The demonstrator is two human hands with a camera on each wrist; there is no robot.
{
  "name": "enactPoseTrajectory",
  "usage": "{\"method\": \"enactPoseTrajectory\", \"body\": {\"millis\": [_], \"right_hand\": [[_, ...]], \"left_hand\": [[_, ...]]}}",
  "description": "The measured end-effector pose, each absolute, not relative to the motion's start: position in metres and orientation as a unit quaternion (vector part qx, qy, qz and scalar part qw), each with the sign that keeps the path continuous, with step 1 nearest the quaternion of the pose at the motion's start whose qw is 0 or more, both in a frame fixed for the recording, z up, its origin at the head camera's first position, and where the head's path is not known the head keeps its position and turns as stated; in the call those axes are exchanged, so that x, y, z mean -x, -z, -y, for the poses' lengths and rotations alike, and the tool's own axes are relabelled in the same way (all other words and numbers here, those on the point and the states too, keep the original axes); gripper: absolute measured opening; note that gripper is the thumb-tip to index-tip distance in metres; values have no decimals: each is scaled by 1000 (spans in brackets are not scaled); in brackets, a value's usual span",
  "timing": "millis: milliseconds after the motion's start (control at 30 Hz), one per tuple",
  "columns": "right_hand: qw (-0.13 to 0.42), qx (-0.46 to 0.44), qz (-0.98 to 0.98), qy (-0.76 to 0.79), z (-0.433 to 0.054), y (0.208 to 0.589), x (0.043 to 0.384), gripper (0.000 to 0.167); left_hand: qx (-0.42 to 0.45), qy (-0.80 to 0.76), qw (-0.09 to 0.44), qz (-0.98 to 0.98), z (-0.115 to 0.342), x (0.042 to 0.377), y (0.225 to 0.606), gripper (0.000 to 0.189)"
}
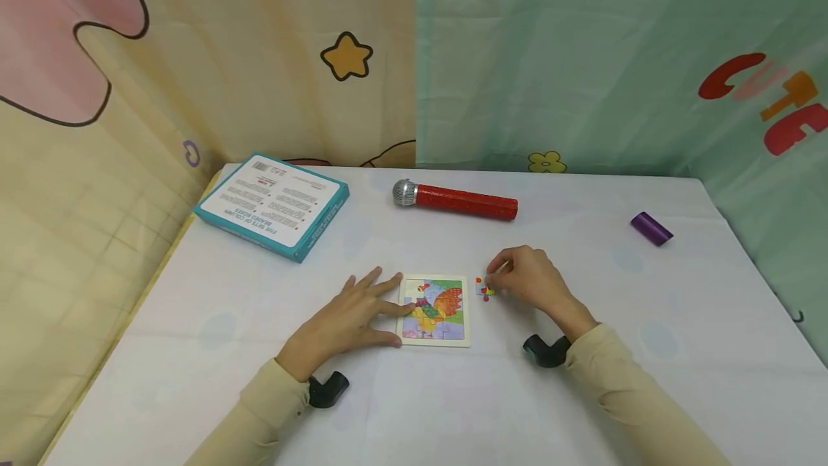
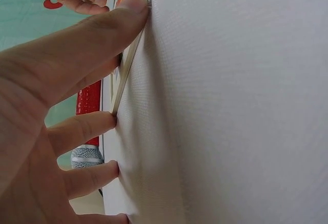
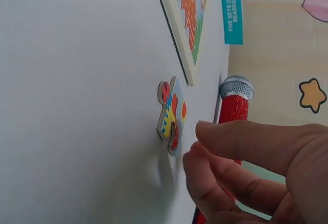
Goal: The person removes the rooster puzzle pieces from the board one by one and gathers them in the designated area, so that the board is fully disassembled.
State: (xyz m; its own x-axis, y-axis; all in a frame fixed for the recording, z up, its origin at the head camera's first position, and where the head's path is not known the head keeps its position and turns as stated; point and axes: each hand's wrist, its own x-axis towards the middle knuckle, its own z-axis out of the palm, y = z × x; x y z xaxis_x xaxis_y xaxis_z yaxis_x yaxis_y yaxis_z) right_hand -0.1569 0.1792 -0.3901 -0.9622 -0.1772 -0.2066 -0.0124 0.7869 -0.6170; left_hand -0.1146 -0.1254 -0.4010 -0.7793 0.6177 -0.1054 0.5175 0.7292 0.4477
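Observation:
A small square jigsaw puzzle (image 1: 446,308) in a pale frame shows a colourful bird. My left hand (image 1: 352,311) has its fingers spread at the frame's left side, with one finger reaching over the picture. In the left wrist view the thumb (image 2: 134,3) touches the frame's edge. My right hand (image 1: 533,282) hovers just right of the frame, beside a loose puzzle piece (image 3: 173,114) with red, yellow and blue on it. The right thumb and fingers are bent close together. A narrow gap shows between them and the piece in the right wrist view.
A red microphone (image 1: 466,202) with a silver head lies behind the puzzle. At the back left lies a teal and white box (image 1: 272,207). A purple cylinder (image 1: 651,229) lies at the far right. Curtains stand behind the white-covered table (image 1: 414,408).

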Motion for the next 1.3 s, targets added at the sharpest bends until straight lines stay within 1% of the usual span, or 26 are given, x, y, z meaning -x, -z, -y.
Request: {"method": "enactPoseTrajectory", "body": {"millis": [100,200,333,433,533,700,933,1300], "right_hand": [[119,71,-931,338,-174,392,157,11],[131,104,-913,372,-163,396,159,10],[158,162,-888,401,-146,398,162,17],[178,214,-873,401,-134,400,164,23],[195,247,-863,394,-125,402,165,27],[202,263,-864,379,-119,403,165,31],[193,273,-873,355,-117,400,165,27],[168,241,-895,336,-114,399,162,27]], "left_hand": [[-306,-200,127,-922,125,115,401,55],[-305,-199,127,-923,125,115,401,55],[-306,-201,126,-922,125,115,402,55],[-304,-206,128,-921,126,114,402,55],[-304,-207,132,-920,125,114,403,56],[-304,-203,132,-921,124,114,404,55],[-302,-198,127,-924,125,114,404,55],[-302,-199,126,-924,124,113,403,55]]}}
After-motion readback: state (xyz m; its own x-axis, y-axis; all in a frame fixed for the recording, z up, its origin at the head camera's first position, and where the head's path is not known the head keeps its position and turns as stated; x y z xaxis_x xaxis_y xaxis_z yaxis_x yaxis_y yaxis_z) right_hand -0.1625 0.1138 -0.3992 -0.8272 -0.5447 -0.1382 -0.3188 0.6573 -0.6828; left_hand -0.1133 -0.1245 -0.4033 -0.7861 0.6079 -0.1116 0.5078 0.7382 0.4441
